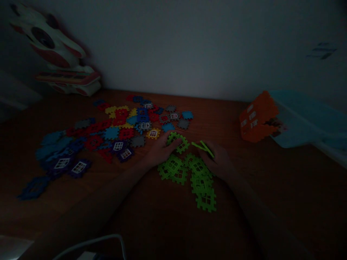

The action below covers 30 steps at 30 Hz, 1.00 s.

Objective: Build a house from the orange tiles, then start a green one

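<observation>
My left hand (161, 148) is closed on a green toothed building tile (182, 143) with a window pattern, thumb over its near face. To the right of it, my right hand (217, 159) grips two thin green pieces (204, 147), seen nearly edge-on and crossing at an angle; they look like more tiles. Below both hands, a loose pile of green window tiles (201, 183) lies on the wooden table, several of them overlapping. The right fingers are partly hidden behind the pieces they hold. The scene is dim.
Many coloured tiles (111, 133) spread over the table's left half. An orange tile house (256, 121) stands at the right beside a pale blue sheet (306, 119). A cow-shaped toy keyboard (70, 77) sits at the back left against the wall (184, 47). A white cable (108, 236) curves in front.
</observation>
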Each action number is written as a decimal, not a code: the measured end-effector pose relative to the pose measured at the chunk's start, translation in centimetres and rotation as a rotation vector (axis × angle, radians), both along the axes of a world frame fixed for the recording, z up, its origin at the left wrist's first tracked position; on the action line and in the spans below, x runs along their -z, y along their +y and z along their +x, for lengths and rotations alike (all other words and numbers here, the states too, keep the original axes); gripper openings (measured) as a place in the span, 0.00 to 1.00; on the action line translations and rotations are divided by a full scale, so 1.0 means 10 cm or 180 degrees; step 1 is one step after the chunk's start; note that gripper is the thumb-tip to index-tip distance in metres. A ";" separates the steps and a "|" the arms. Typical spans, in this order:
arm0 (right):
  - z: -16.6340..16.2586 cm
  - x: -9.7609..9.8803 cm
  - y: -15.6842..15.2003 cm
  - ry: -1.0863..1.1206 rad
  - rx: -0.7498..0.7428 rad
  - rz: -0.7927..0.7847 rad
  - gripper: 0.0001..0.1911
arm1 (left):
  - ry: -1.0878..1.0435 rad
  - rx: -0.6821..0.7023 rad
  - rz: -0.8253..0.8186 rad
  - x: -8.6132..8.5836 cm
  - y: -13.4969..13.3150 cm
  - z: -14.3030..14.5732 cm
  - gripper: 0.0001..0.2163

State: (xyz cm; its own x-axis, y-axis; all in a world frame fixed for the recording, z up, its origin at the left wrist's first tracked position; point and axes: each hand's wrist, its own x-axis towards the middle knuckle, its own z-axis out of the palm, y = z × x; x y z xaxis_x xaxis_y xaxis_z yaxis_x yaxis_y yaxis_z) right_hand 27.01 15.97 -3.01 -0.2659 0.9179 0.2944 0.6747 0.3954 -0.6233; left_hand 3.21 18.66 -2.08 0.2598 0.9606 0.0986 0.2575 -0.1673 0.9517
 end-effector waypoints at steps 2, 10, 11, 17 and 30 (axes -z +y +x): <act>-0.03 -0.03 0.00 0.0018 0.0054 -0.0006 0.12 | -0.0015 -0.0090 -0.0123 0.00 0.00 0.00 0.13; -0.02 -0.07 0.04 0.0243 0.0456 -0.0499 0.15 | -0.0380 -0.0057 -0.0492 0.03 0.02 -0.01 0.15; -0.01 -0.07 0.07 0.0255 0.0526 -0.0583 0.17 | -0.0447 -0.0056 -0.0537 0.04 0.02 -0.01 0.15; 0.00 -0.13 0.32 0.0405 0.0505 -0.0916 0.23 | -0.0916 -0.0031 -0.0823 0.10 0.05 0.00 0.20; -0.02 -0.06 0.26 0.0968 0.0650 -0.0412 0.20 | -0.1514 -0.0106 -0.0974 0.15 0.09 0.02 0.18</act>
